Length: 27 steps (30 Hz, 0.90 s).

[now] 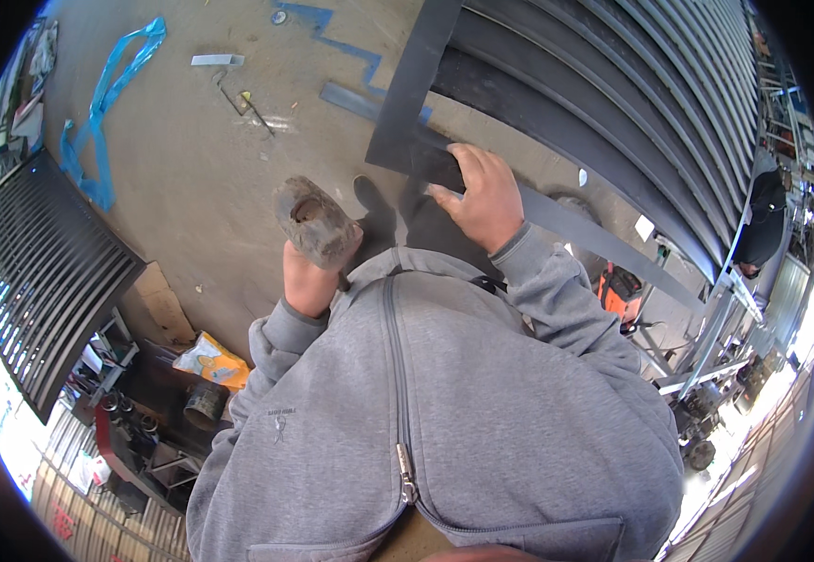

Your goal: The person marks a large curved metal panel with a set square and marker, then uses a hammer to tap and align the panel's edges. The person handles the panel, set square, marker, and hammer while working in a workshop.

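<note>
My left hand (309,279) is closed around a mallet whose worn, brownish-grey head (324,232) points up toward me. The top of the head has a dark hollow, and most of the handle is hidden. My right hand (484,199) grips the near edge of a dark grey louvered metal panel (557,122), close to its corner. Thumb and fingertips rest on the flat frame strip. The panel's long parallel slats stretch away to the upper right.
Another dark slatted panel (46,272) leans at the left. Blue plastic film (102,103) and a short light metal piece (218,60) lie on the concrete floor. A yellow-orange bag (215,361) sits by a workbench at lower left; an orange-and-black tool (620,295) is at right.
</note>
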Each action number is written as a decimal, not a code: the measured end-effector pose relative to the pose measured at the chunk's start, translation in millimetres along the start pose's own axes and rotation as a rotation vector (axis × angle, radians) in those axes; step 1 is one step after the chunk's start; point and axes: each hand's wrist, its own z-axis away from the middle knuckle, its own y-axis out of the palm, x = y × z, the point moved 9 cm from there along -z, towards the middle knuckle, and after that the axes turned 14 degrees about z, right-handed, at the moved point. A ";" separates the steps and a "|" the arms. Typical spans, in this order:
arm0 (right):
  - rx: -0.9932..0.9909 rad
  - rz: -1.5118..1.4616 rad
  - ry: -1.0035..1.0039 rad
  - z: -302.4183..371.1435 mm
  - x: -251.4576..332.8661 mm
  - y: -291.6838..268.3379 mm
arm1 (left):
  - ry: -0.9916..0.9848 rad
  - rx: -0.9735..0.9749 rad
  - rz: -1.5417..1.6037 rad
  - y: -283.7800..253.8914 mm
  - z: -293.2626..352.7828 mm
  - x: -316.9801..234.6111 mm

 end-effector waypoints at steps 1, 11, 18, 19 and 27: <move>-0.032 -0.016 -0.032 -1.6 4.4 -2.7 | -0.015 0.003 -0.025 3.3 -3.2 -0.8; 0.123 -0.079 -0.018 -19.5 -0.5 12.3 | -0.074 -0.068 -0.204 34.4 -47.3 -7.9; 0.207 -0.152 -0.037 -31.1 -2.1 22.6 | -0.105 -0.219 0.028 34.6 -73.2 9.7; 0.203 -0.179 -0.038 -33.2 -2.5 23.1 | -0.101 -0.224 0.046 35.7 -74.7 10.6; 0.229 -0.576 0.232 -30.3 -48.9 24.8 | -0.062 -0.226 -0.015 37.0 -79.0 9.5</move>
